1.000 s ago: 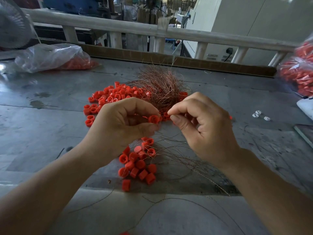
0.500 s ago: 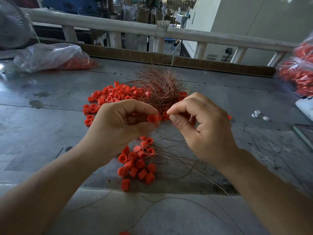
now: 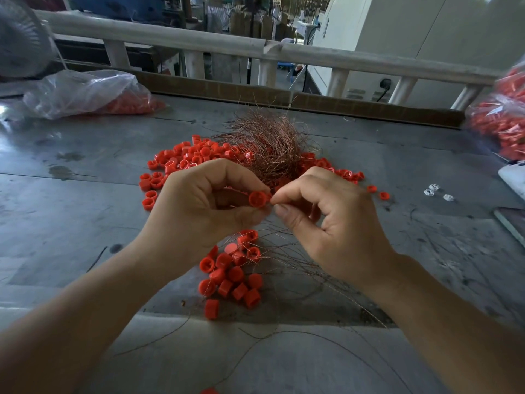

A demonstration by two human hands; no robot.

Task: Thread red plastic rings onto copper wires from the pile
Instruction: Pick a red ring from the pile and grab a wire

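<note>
My left hand (image 3: 204,206) pinches a red plastic ring (image 3: 258,199) between thumb and forefinger above the grey table (image 3: 71,223). My right hand (image 3: 335,223) pinches a thin copper wire right at the ring's open end; the wire itself is too fine to follow. Behind my hands lies a tangled pile of copper wires (image 3: 267,146) on a spread of loose red rings (image 3: 187,160). Below my hands sits a small cluster of red rings (image 3: 230,277) with copper wires (image 3: 298,260) trailing to the right.
A clear bag of red rings (image 3: 93,95) lies at the back left and another bag of rings (image 3: 502,123) at the right edge. Small white parts (image 3: 437,193) lie right of the pile. A wooden railing (image 3: 255,49) runs behind the table.
My hands have stayed close together at the ring. The right fingertips have shifted slightly nearer the ring's opening.
</note>
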